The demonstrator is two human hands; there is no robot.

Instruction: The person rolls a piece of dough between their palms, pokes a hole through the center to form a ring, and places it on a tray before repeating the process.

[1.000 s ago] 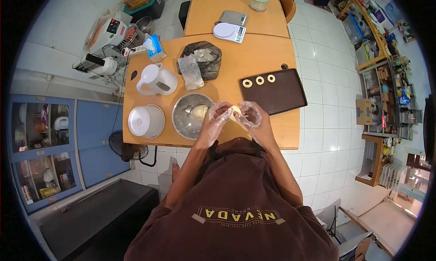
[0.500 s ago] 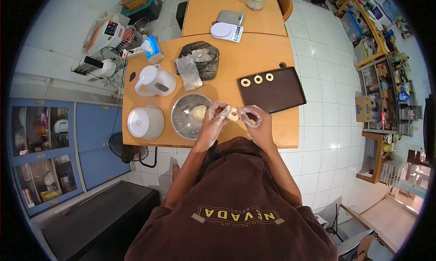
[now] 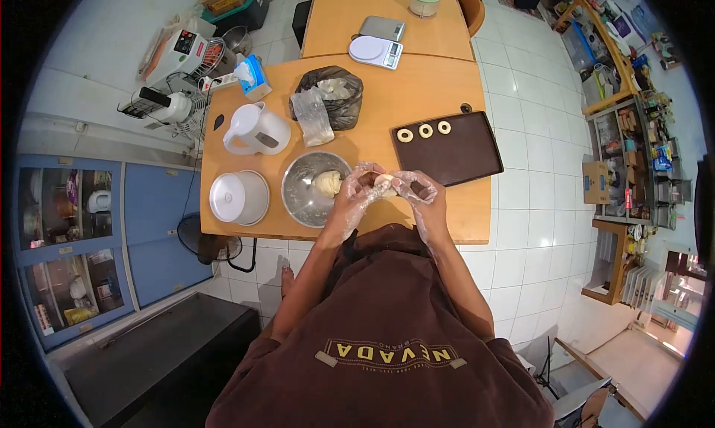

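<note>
On the wooden tabletop [image 3: 417, 93], going from left to right, sit a white lidded pot [image 3: 239, 197], a white jug [image 3: 255, 129] and a metal bowl [image 3: 313, 187] with a lump of dough [image 3: 326, 182] inside. Next comes the left hand [image 3: 356, 193], in a thin clear glove, then the small dough piece [image 3: 383, 181], then the right hand [image 3: 418, 191]. Both hands pinch that piece between the fingertips, just above the tabletop. Soft, even squeezes should keep it round. Farther right, a dark tray [image 3: 462, 160] holds three little dough rings [image 3: 424, 131], with room beside them.
</note>
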